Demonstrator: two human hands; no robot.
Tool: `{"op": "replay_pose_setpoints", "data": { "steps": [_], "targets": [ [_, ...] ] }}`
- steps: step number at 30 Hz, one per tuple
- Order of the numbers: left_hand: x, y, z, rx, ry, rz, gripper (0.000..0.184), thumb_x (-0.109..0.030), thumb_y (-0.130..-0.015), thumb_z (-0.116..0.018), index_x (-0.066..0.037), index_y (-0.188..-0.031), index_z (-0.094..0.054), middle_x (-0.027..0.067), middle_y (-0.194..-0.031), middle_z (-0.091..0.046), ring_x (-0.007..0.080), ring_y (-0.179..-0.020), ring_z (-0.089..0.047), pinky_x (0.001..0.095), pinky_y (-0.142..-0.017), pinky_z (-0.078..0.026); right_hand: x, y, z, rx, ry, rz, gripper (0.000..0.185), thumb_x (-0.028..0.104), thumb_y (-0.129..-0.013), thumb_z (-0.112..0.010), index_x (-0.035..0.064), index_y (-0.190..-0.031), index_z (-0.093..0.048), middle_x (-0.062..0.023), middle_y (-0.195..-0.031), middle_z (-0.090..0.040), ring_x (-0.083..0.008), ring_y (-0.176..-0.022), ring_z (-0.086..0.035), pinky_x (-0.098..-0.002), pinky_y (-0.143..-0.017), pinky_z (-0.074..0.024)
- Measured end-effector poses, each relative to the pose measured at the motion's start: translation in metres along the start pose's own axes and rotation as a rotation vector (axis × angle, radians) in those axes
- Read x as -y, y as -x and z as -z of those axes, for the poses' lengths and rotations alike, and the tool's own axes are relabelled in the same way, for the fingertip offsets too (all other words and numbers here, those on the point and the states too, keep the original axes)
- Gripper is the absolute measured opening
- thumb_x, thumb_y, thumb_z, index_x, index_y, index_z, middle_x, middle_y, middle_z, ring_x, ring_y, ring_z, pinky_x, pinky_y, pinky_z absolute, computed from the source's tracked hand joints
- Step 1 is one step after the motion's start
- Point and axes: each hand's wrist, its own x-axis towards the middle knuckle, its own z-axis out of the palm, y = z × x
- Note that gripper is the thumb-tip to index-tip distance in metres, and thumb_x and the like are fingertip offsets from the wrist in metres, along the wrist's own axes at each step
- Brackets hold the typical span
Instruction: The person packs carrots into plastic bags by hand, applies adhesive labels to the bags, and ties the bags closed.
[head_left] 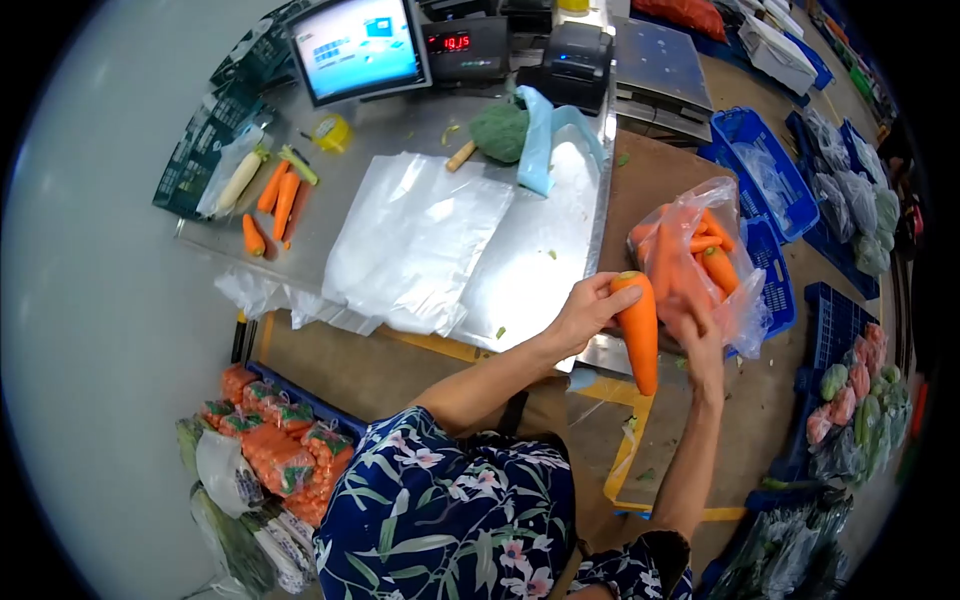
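My left hand [588,318] grips a large orange carrot [642,345] near its thick top end, and the tip points down toward me. Beside it, my right hand [698,335] is at the mouth of a clear plastic bag [748,318]. Its fingers blur against the plastic and the orange behind it, so I cannot tell whether they hold anything. Several carrots [718,268] fill the bag, which rests at the right of the metal table.
On the metal table [540,280] lie flat clear bags [415,240], a broccoli head [499,132], loose carrots [285,205] and a white radish [240,182]. A monitor [358,48] and a label printer [575,65] stand behind. Blue crates [765,180] are at right, packed carrots [290,455] at lower left.
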Motion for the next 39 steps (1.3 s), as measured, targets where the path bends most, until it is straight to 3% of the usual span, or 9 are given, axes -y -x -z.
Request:
{"op": "replay_pose_setpoints", "data": {
  "steps": [1,4,10,12,20,25,31,34,39],
  "targets": [
    [-0.004,0.015,0.006,-0.033,-0.005,-0.004,0.055,-0.030,-0.084,-0.068,0.005,-0.121,-0.046,0.0132,-0.101,-0.061,0.0170,-0.086,-0.063,0.0293,-0.075,-0.055,0.014,0.017,-0.029,0.158,-0.321,-0.097,0.056,0.009,-0.079,-0.061,-0.0005,-0.132,-0.043,-0.0129,-0.115,-0.058,-0.0188,-0.094,-0.057,-0.0298,-0.081,-0.0462],
    [-0.010,0.049,0.029,-0.093,-0.123,-0.026,0.056,-0.030,-0.084,-0.068,0.006,-0.121,-0.046,0.0131,-0.099,-0.062,0.0168,-0.087,-0.063,0.0282,-0.074,-0.055,0.036,0.042,-0.109,0.228,-0.184,-0.007,0.061,0.009,-0.068,-0.077,-0.0016,-0.122,-0.048,-0.0068,-0.094,-0.059,-0.0141,-0.080,-0.059,-0.0274,-0.070,-0.0497],
    [-0.062,0.089,0.116,-0.005,-0.158,0.171,0.045,-0.029,-0.087,-0.064,0.004,-0.116,-0.053,0.0105,-0.095,-0.064,0.0129,-0.082,-0.064,0.0229,-0.074,-0.052,0.058,0.061,-0.182,0.293,-0.626,-0.281,0.045,0.016,-0.075,-0.071,-0.0020,-0.109,-0.049,-0.0095,-0.075,-0.057,-0.0191,-0.059,-0.058,-0.0295,-0.053,-0.0482],
    [-0.085,0.103,0.165,-0.116,-0.468,0.054,0.045,-0.029,-0.088,-0.063,0.004,-0.117,-0.053,0.0108,-0.096,-0.064,0.0143,-0.086,-0.063,0.0242,-0.075,-0.051,0.071,0.058,-0.206,0.300,-0.710,-0.282,0.047,0.020,-0.075,-0.070,-0.0020,-0.110,-0.047,-0.0109,-0.074,-0.057,-0.0201,-0.059,-0.058,-0.0292,-0.052,-0.0480],
    [-0.185,0.195,0.517,-1.322,-1.206,-0.339,0.045,-0.026,-0.078,-0.068,0.005,-0.109,-0.055,0.0213,-0.100,-0.063,0.0349,-0.093,-0.061,0.0381,-0.081,-0.049,0.118,-0.044,-0.419,0.582,-0.888,-0.277,0.051,0.019,-0.073,-0.069,-0.0006,-0.115,-0.047,-0.0157,-0.095,-0.059,-0.0285,-0.082,-0.062,-0.0405,-0.070,-0.0551],
    [-0.255,0.240,0.672,-1.695,-1.320,-0.073,0.049,-0.026,-0.071,-0.072,0.004,-0.105,-0.052,0.0231,-0.104,-0.058,0.0364,-0.104,-0.054,0.0448,-0.089,-0.043,0.138,-0.133,-0.628,0.705,-0.918,-0.444,0.046,0.018,-0.078,-0.067,0.0008,-0.116,-0.048,-0.0163,-0.112,-0.056,-0.0298,-0.102,-0.058,-0.0444,-0.088,-0.0495],
    [-0.300,0.239,0.773,-1.400,-0.668,0.143,0.049,-0.023,-0.065,-0.074,0.005,-0.101,-0.056,0.0192,-0.091,-0.062,0.0347,-0.085,-0.062,0.0410,-0.076,-0.050,0.155,-0.204,-0.818,0.639,-0.692,-0.539,0.045,0.014,-0.076,-0.073,0.0006,-0.111,-0.050,-0.0084,-0.097,-0.055,-0.0206,-0.086,-0.057,-0.0366,-0.076,-0.0504],
    [-0.326,0.238,0.782,-1.274,-0.381,-0.301,0.044,-0.020,-0.070,-0.070,0.005,-0.102,-0.057,0.0149,-0.087,-0.063,0.0283,-0.078,-0.063,0.0372,-0.069,-0.052,0.169,-0.211,-0.863,0.557,-0.552,-0.474,0.049,0.012,-0.072,-0.076,0.0006,-0.113,-0.051,-0.0076,-0.096,-0.056,-0.0195,-0.085,-0.057,-0.0353,-0.074,-0.0503],
    [-0.381,0.183,0.820,-0.636,0.007,-0.106,0.041,-0.020,-0.083,-0.060,0.005,-0.115,-0.051,0.0147,-0.103,-0.060,0.0234,-0.088,-0.062,0.0368,-0.072,-0.053,0.167,-0.227,-0.906,0.468,-0.481,-0.315,0.050,0.005,-0.069,-0.077,0.0001,-0.112,-0.054,-0.0081,-0.096,-0.060,-0.0198,-0.082,-0.059,-0.0330,-0.072,-0.0509]
  ]
}}
